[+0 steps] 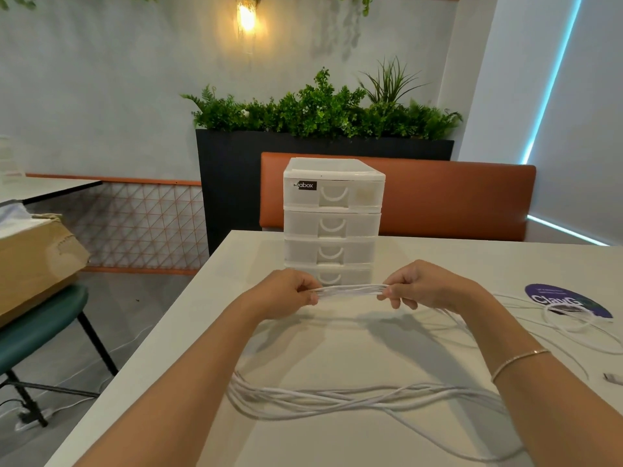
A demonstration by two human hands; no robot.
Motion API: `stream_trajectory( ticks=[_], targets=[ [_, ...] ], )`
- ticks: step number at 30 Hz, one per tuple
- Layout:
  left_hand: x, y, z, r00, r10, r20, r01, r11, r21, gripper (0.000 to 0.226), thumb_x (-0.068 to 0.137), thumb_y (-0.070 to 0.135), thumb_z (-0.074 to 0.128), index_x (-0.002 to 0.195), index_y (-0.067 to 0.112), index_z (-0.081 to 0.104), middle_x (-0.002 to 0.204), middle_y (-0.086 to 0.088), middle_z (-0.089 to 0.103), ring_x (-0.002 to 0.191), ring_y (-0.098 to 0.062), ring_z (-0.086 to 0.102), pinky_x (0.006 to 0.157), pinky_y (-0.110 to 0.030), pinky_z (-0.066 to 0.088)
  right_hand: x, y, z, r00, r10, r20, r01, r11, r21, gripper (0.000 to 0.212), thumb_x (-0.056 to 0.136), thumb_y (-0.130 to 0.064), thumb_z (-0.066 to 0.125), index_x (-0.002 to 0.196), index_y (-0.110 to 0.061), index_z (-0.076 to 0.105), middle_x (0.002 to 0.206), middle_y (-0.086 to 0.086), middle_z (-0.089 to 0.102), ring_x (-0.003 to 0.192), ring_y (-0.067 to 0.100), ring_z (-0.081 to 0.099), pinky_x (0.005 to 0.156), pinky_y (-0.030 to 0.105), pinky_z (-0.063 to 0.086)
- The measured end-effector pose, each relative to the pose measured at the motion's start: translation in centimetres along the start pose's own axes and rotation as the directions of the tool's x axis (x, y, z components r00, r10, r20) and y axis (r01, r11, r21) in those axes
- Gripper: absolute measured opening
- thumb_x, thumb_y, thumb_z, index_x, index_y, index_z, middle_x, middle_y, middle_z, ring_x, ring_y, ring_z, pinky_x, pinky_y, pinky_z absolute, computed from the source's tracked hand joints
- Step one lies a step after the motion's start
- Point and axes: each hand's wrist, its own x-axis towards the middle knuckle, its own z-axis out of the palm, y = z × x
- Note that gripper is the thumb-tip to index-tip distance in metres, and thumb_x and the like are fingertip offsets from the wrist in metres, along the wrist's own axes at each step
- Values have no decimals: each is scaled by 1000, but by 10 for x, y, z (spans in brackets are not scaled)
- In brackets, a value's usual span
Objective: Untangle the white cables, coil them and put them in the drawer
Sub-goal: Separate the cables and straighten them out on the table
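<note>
1. Left hand (290, 291): raised above the desk (472, 264), grip closed, thumb and curled fingers pinching one end of a short span of white cables (350, 290).
2. Right hand (421, 288): level with the left, grip closed likewise on the other end of the same span; thin bracelet (519, 358) on the wrist.
3. White cables: several strands bunched side by side and drawn straight between the two hands. From each hand they drop to the desk and run together as a long slack bundle across the near part, under the forearms. More loose loops lie apart at the right, some over a round purple sticker (569, 298). A small connector (612, 378) lies at the right edge.
4. Drawer unit (333, 224): white plastic, four drawers stacked, standing at the far edge of the desk just behind the hands. All four fronts look closed.
5. Surroundings: orange bench back (455, 197), dark planter (236, 170) with greenery, cardboard box (33, 257) on a green chair (43, 328) at left.
6. Step in hand, by judgement: gathering the strands into one long loop, so coiling is under way; the loops at the right appear not yet taken in.
7. Next move, by judgement: calls for keeping the bundle pinched in one hand while the other draws in the slack, then freeing a hand to pull a drawer open.
</note>
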Motion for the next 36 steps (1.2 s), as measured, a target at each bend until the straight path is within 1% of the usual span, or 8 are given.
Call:
stream_trajectory(
  ticks=[3, 12, 18, 21, 26, 29, 33, 36],
  targets=[
    [9, 29, 10, 997, 82, 2, -81, 989, 122, 30, 95, 30, 52, 122, 21, 58, 115, 4, 60, 101, -14, 53, 86, -23, 39, 2, -5, -1, 999, -29, -15, 29, 999, -13, 17, 90, -20, 60, 78, -16, 71, 43, -15, 55, 45, 2, 42, 46, 8, 34],
    [25, 45, 42, 992, 117, -48, -118, 993, -4, 27, 98, 21, 44, 76, 15, 59, 68, 8, 53, 61, -5, 44, 56, -16, 34, 2, 10, -15, 994, -26, 108, 29, 999, -31, 7, 87, -13, 64, 89, -17, 59, 71, -4, 67, 57, 8, 49, 49, 9, 37],
    [21, 37, 36, 994, 86, -68, -89, 995, -41, 35, 99, 19, 41, 65, 23, 50, 71, 5, 54, 61, -6, 43, 57, -16, 34, -11, 51, -66, 990, 128, 61, -95, 920, -380, 23, 77, 1, 62, 67, -18, 55, 72, 5, 66, 59, 12, 55, 63, 28, 45],
    [19, 35, 34, 994, 87, -68, -88, 996, -25, 36, 99, 18, 40, 65, 23, 49, 72, 4, 53, 63, -8, 43, 58, -18, 35, -29, 68, -90, 983, 178, -49, -181, 877, -445, 27, 78, 0, 61, 63, -22, 57, 67, -3, 62, 57, 9, 53, 60, 22, 44],
    [20, 36, 33, 994, 55, -93, -56, 998, -8, 38, 99, 19, 40, 62, 27, 45, 83, -2, 55, 78, -17, 49, 70, -25, 37, -36, 87, -103, 839, 352, -416, -545, 558, -626, 8, 81, -19, 62, 83, -27, 64, 82, -12, 64, 85, 14, 55, 92, 38, 36],
    [20, 32, 32, 993, 42, -106, -44, 999, -19, 38, 99, 19, 40, 63, 26, 46, 86, -2, 57, 80, -17, 50, 71, -24, 36, -35, 83, -88, 787, 476, -393, -588, 386, -711, 44, 78, -30, 68, 120, -26, 53, 119, 2, 56, 114, 25, 51, 101, 46, 33],
    [18, 36, 32, 993, 74, -91, -75, 997, -5, 35, 99, 17, 40, 65, 22, 49, 81, 0, 54, 74, -14, 45, 63, -21, 35, -18, 39, -45, 958, 36, -284, -197, 802, -564, 48, 86, -30, 64, 130, -22, 50, 135, 2, 49, 122, 20, 47, 100, 27, 32],
    [17, 36, 30, 991, 108, -75, -110, 994, -23, 39, 98, 20, 43, 59, 24, 46, 75, 3, 53, 67, -11, 45, 57, -16, 32, -6, -9, 1, 958, -200, -208, 104, 911, -399, 35, 94, -31, 53, 127, -17, 56, 132, -1, 55, 118, 16, 50, 93, 19, 31]
  ],
)
